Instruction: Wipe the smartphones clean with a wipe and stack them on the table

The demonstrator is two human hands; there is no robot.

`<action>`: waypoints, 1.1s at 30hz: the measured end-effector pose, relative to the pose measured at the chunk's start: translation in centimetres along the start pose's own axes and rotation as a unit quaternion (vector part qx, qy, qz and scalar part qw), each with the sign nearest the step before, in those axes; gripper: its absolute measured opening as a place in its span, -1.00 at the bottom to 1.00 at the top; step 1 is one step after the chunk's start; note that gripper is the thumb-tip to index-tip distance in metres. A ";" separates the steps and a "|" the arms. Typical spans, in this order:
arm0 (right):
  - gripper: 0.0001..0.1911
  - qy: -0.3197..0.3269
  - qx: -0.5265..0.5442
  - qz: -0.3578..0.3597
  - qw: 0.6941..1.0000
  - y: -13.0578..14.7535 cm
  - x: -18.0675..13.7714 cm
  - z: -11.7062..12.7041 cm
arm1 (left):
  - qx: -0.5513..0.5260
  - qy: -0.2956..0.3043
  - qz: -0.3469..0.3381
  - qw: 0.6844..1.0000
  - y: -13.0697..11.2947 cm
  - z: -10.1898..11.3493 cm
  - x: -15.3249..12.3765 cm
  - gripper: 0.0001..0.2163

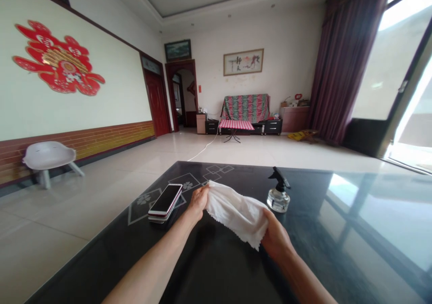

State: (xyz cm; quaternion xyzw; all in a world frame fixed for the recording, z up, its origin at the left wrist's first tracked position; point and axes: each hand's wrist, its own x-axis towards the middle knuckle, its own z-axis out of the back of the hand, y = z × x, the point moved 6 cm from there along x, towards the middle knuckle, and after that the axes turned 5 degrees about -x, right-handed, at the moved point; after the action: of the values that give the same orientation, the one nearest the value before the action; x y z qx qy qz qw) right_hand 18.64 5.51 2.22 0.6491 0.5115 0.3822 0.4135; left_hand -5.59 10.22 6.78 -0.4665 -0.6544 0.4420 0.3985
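Observation:
A white cloth (236, 212) with zigzag edges is stretched between my two hands above a dark glossy table. My left hand (199, 201) grips its left corner, fingers closed on it. At the cloth's right end, my right hand (276, 235) is closed on the fabric, its fingers partly hidden. Just beyond the right hand stands a clear spray bottle (278, 199) with a black trigger head. To the left of my left hand lies a small stack of smartphones (166, 200), the top one white-framed with a dark screen facing up.
The dark table (216, 277) has pale diamond and flower patterns at its far left and window reflections on the right. A white child's chair (49, 155) stands on the floor at left. Farther off is a small table with a checked cover (236, 124).

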 end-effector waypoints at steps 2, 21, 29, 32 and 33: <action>-0.67 0.030 0.052 -0.090 0.994 1.0 -1.6 -0.9 | -0.005 -0.003 -0.003 1.000 -1.3 0.3 -0.7 -0.71; -0.65 0.248 -0.042 -0.188 0.949 2.1 -6.3 -5.5 | -0.208 0.032 0.104 0.972 -1.8 -0.4 -8.6 -0.73; -0.60 0.082 0.004 -0.060 0.995 3.6 -3.6 -5.5 | -0.276 0.180 0.187 0.925 -0.1 -2.8 -10.7 -0.41; -0.60 0.042 0.049 -0.063 0.996 3.5 -3.6 -5.3 | -0.293 0.179 0.178 0.922 0.9 -2.7 -11.1 -0.36; -0.60 0.033 0.067 -0.066 0.995 3.4 -3.7 -5.2 | -0.299 0.170 0.177 0.922 1.2 -2.6 -11.1 -0.37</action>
State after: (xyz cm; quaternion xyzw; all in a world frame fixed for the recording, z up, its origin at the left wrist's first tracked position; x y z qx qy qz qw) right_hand 14.37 2.23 7.05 0.6272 0.5911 0.3403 0.3760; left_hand -0.14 0.23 5.13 -0.7399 -0.5857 0.2033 0.2611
